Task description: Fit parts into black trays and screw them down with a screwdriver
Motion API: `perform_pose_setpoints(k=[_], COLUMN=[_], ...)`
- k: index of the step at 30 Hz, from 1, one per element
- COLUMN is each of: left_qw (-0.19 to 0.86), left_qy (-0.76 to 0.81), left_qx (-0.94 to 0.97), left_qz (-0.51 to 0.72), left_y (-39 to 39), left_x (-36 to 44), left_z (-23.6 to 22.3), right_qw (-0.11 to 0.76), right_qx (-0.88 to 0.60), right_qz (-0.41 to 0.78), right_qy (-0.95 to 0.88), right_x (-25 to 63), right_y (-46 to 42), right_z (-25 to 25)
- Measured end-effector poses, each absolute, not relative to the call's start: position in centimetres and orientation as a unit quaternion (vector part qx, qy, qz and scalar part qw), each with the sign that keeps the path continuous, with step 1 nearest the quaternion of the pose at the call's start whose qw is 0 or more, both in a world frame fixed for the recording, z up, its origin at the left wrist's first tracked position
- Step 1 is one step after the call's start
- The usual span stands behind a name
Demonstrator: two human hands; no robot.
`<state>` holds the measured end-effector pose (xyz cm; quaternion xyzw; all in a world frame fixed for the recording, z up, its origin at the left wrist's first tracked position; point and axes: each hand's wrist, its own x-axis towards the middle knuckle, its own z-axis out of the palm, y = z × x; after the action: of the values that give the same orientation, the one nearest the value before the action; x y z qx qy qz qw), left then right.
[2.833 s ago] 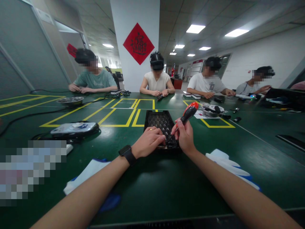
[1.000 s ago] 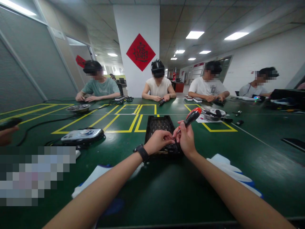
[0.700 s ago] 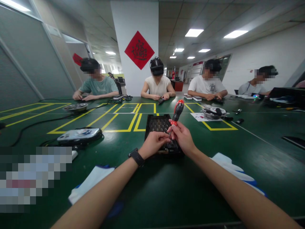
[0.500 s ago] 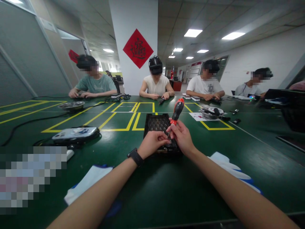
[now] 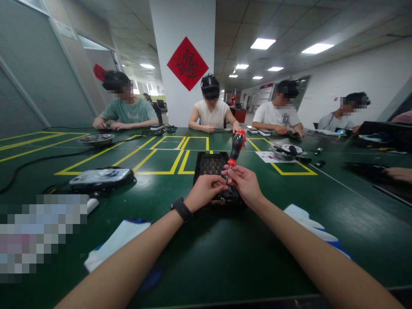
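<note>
On our table [image 5: 209, 266], we have a screwdriver [image 5: 237, 148] over the tray [image 5: 210, 165]; around it, phone [image 5: 103, 177] at nine o'clock, bowl [image 5: 280, 156] at two, gloves [image 5: 313, 228] at four and eight.

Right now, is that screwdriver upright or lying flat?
The screwdriver is upright, leaning slightly: its handle points up above the right hand and its shaft slopes down toward the black case.

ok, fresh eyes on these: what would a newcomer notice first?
Likely the red diamond sign on the white pillar straight ahead. Then the red-and-black screwdriver, handle up in the right hand over a black tray, the left hand close by its shaft. Yellow lines on the green table also stand out.
</note>
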<state>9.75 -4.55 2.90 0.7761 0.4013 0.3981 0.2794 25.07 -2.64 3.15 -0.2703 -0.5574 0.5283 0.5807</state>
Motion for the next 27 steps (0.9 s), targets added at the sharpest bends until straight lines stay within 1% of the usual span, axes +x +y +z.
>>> perform_pose_setpoints(k=[7, 13, 16, 18, 22, 27], left_qw=[0.348, 0.371, 0.375, 0.374, 0.342, 0.222], left_qy=[0.372, 0.342, 0.343, 0.353, 0.393, 0.421], left_qx=[0.763, 0.756, 0.751, 0.745, 0.743, 0.772], left_qz=[0.398, 0.416, 0.422, 0.425, 0.421, 0.421], left_y=[-4.67, -4.57, -4.41, -4.29, -4.15, -4.18], left_x=[9.78, 9.84, 9.83, 9.8, 9.64, 9.46], left_z=[2.86, 2.75, 2.59, 2.48, 2.43, 2.76], right_qw=[0.603, 0.542, 0.531, 0.541, 0.582, 0.597], right_qx=[-0.289, -0.272, -0.272, -0.283, -0.293, -0.289], right_qz=[0.502, 0.492, 0.488, 0.489, 0.489, 0.507], right_qy=[-0.549, -0.625, -0.636, -0.623, -0.58, -0.551], right_x=[24.99, 25.18, 25.21, 25.14, 24.94, 24.74], right_y=[-2.77, -3.03, -2.99, -2.93, -2.9, -2.98], right_z=[3.19, 3.57, 3.51, 3.34, 3.05, 3.09])
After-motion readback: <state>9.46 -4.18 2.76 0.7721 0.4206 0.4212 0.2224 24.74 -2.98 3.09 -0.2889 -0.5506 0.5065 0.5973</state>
